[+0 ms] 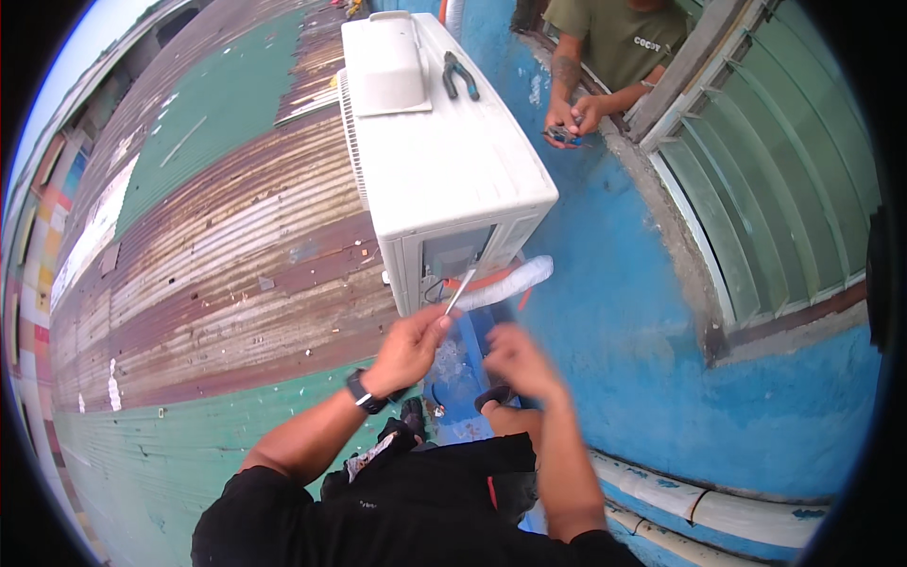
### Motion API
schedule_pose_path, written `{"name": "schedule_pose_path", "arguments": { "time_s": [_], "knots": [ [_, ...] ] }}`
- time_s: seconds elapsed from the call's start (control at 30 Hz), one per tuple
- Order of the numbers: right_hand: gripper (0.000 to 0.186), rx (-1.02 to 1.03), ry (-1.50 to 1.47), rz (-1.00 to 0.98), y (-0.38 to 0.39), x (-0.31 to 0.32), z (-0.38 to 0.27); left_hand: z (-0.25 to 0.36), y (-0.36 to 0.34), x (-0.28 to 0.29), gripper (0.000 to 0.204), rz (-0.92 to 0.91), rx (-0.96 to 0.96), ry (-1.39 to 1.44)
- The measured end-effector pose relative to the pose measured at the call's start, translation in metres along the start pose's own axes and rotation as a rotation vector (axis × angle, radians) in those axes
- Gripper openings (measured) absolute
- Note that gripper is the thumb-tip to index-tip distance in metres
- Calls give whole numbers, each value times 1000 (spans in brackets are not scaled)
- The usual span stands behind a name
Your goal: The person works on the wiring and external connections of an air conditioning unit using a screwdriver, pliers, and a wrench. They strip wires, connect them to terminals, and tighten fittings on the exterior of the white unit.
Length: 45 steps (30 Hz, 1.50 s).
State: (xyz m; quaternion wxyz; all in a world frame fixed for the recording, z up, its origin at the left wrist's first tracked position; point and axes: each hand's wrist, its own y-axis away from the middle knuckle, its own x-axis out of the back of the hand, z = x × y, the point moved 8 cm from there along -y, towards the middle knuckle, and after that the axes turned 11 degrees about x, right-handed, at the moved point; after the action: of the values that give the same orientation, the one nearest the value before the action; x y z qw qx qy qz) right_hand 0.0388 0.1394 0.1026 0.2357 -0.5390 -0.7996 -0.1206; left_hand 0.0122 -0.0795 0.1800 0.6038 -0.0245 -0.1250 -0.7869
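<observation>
My left hand (411, 352), with a black watch on its wrist, is closed around a thin, pale, straight rod (460, 291) whose kind I cannot make out. The rod points up toward the open end panel (455, 253) of a white outdoor air conditioner unit (453, 161). To the right, my right hand (520, 361) hangs in the air with bent fingers, smeared by motion. White-wrapped piping (518, 281) and an orange tube come out beside the panel. Pliers (459, 76) with dark and blue handles lie on top of the unit, next to a white cover (385, 66).
Corrugated roofing (227, 274), rusty and partly green, spreads to the left. A blue wall (614, 283) rises at the right, with a louvred window (765, 180). Another person (619, 42) leans out above, holding a blue-and-dark tool (564, 135). Pipes (699, 506) run along the lower right.
</observation>
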Motion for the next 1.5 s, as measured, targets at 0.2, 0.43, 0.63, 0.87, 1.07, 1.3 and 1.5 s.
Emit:
{"name": "schedule_pose_path", "arguments": {
  "time_s": [0.2,0.43,0.63,0.87,1.07,1.3,1.5],
  "knots": [
    [40,191,539,763,-146,237,-63,205,-95,59,25,223,-639,-1049],
    [59,284,1026,568,-227,263,-67,169,-235,31,30,62,-815,-1074],
    [54,348,1041,618,-247,246,-75,149,-240,29,28,120,-805,-981],
    [38,439,750,448,-246,256,-67,157,-229,44,30,134,-820,-962],
    [27,577,832,618,-227,256,-101,170,-201,56,30,189,-826,-895],
    [20,486,819,748,-202,289,-119,197,-156,9,29,254,-774,-372],
    [19,530,803,786,-165,278,-161,147,-179,-91,76,-158,-46,635]
  ]
}}
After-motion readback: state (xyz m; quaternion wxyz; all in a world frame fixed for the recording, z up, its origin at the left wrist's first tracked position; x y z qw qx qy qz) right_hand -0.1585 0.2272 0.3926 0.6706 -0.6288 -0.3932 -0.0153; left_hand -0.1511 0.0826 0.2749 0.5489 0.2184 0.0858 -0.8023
